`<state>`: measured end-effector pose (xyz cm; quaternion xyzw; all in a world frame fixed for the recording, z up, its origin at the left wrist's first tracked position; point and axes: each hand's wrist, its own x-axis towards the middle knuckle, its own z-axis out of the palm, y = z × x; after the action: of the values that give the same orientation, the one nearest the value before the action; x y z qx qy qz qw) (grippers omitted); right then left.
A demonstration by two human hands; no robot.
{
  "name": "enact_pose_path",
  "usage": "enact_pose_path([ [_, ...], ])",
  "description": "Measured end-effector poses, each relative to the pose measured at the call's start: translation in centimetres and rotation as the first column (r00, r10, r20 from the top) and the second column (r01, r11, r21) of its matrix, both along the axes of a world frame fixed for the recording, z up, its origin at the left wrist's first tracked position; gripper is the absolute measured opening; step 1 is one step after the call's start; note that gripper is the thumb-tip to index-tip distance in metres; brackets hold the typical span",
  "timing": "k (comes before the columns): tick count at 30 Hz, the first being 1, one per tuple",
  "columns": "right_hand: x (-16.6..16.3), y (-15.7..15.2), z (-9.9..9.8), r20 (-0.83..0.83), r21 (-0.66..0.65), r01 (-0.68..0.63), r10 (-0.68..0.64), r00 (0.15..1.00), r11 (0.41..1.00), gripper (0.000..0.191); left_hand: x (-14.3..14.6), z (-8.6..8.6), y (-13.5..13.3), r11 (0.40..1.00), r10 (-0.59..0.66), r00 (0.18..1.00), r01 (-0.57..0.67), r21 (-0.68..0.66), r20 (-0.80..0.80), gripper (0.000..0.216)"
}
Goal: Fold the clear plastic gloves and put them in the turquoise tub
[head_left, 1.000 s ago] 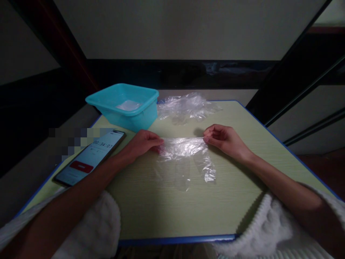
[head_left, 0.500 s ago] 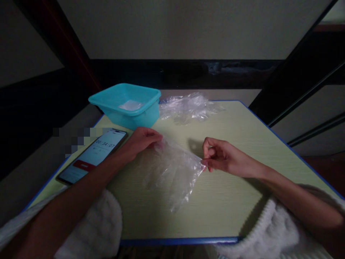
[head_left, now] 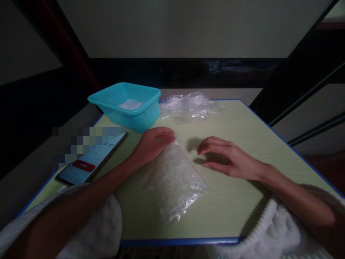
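Observation:
A clear plastic glove [head_left: 172, 180] lies flat on the pale green table [head_left: 237, 118], fingers pointing toward me. My left hand [head_left: 154, 144] rests on its far corner with fingers curled, pressing it down. My right hand [head_left: 229, 158] hovers just right of the glove, fingers stretched out and apart, holding nothing. Both arms come out of white fluffy sleeves.
A turquoise plastic basin [head_left: 128, 106] stands at the back left with something pale inside. A heap of clear plastic gloves [head_left: 190, 107] lies beside it at the far edge. A phone [head_left: 93, 160] showing a timer lies at the left. The table has a blue rim.
The glove was stretched between both hands, then swung down and laid flat on the table. My right hand let go of it and opened. My left hand stayed on its corner.

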<state>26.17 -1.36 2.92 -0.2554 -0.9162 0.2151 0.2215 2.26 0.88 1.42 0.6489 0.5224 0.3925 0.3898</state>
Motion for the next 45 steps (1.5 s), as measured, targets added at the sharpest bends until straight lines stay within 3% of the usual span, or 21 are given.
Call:
enact_pose_path([
  [3,0.0,0.6,-0.7,0.064,0.056,-0.094,0.091,0.994,0.994,0.040,-0.6,-0.1,0.3,0.989,0.079,0.996,-0.082,0.123,0.030,0.025],
  [7,-0.5,1.1,-1.6,0.167,0.056,-0.096,0.086,0.982,0.994,0.071,-1.3,-0.5,0.6,0.978,0.135,0.989,-0.144,0.148,0.066,0.025],
  [12,-1.2,1.5,-1.9,0.256,0.001,-0.108,0.104,0.961,0.994,0.089,-1.3,-0.9,0.7,0.976,0.159,0.983,-0.171,0.137,0.095,0.021],
  [25,-1.5,1.1,-1.5,0.381,-0.078,-0.075,0.099,0.919,0.994,0.096,-1.5,-1.1,0.9,0.973,0.177,0.982,-0.185,0.140,0.067,0.022],
  [39,1.9,0.8,-1.3,0.459,0.127,0.182,-0.221,0.860,0.975,0.096,-2.0,-1.0,0.8,0.983,0.145,0.989,-0.143,0.115,-0.012,0.028],
  [45,2.0,0.7,-1.1,0.453,0.196,0.106,-0.185,0.872,0.975,0.090,-1.2,-0.5,-0.5,0.988,0.031,0.999,-0.025,0.151,-0.038,0.026],
])
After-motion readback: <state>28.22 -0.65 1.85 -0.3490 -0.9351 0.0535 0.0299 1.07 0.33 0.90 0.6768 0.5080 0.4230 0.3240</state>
